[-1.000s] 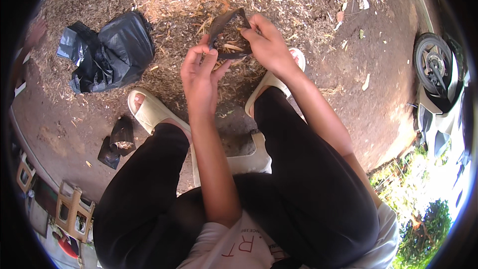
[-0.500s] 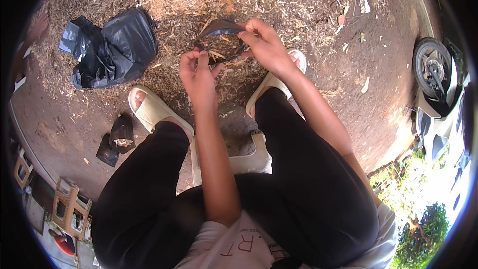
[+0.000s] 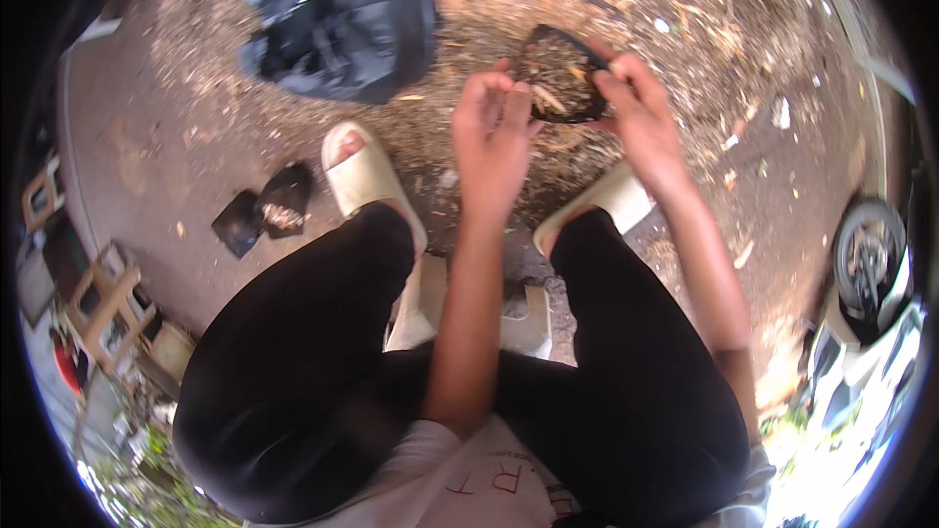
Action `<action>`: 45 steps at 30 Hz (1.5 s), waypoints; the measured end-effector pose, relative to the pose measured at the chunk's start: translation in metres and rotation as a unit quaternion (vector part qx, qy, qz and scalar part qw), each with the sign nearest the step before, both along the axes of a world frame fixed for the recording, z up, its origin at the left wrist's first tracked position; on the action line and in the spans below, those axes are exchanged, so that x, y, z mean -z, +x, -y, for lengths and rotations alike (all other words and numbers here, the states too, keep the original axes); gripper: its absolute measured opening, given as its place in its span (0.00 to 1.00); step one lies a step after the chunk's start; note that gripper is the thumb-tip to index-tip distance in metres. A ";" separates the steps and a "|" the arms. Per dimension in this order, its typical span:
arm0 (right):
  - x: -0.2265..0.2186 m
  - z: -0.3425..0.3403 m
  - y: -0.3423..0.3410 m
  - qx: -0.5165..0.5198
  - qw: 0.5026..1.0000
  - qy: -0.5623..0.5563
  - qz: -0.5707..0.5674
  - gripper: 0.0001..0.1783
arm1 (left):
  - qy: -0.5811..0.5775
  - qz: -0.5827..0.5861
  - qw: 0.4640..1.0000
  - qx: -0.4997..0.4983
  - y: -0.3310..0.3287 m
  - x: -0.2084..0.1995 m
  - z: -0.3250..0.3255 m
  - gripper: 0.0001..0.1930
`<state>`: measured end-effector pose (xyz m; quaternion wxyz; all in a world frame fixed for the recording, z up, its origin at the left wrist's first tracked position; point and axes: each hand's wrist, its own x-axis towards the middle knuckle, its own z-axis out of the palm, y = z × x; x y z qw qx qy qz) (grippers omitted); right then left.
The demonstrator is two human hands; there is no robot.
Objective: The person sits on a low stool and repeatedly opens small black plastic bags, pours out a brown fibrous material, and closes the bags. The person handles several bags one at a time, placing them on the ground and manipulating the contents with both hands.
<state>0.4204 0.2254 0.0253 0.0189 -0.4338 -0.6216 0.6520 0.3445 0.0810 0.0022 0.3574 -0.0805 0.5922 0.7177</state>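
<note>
Both my hands hold a small black plastic planting bag (image 3: pixel 574 119) by its rim, over the ground between my feet. My left hand (image 3: pixel 492 127) pinches the near left edge of its mouth. On the right side, my right hand (image 3: pixel 641 108) grips the rim between thumb and fingers. The mouth is stretched wide, and brown wood shavings show within its outline; how full the bag is I cannot tell. Two more small black bags, a filled bag (image 3: pixel 286 200) with shavings at its top and a darker bag (image 3: pixel 237 224), stand together left of my left foot.
A large crumpled black plastic bag (image 3: pixel 381 39) lies at the far left on ground strewn with wood shavings (image 3: pixel 469 0). I sit on a low cream stool (image 3: pixel 528 323) in pale sandals (image 3: pixel 377 171). A motorbike wheel (image 3: pixel 869 254) is at right, tan plastic stools (image 3: pixel 108 303) at left.
The view has swung, so the surroundings sit differently in it. Both hands still hold the small bag; its mouth now faces up more, with shavings showing within the rim.
</note>
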 end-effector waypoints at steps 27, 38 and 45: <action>0.060 0.325 -0.347 -0.325 0.945 0.043 -0.005 0.12 | -0.178 -0.027 0.830 -0.528 -0.263 0.047 0.272 0.09; 0.094 0.345 -0.317 -0.400 0.897 0.172 -0.079 0.09 | -0.353 0.027 0.800 -0.484 -0.263 0.087 0.304 0.13; 0.000 0.224 -0.286 -0.282 0.892 0.241 -0.258 0.05 | -0.461 -0.170 0.701 -0.516 -0.242 0.060 0.301 0.18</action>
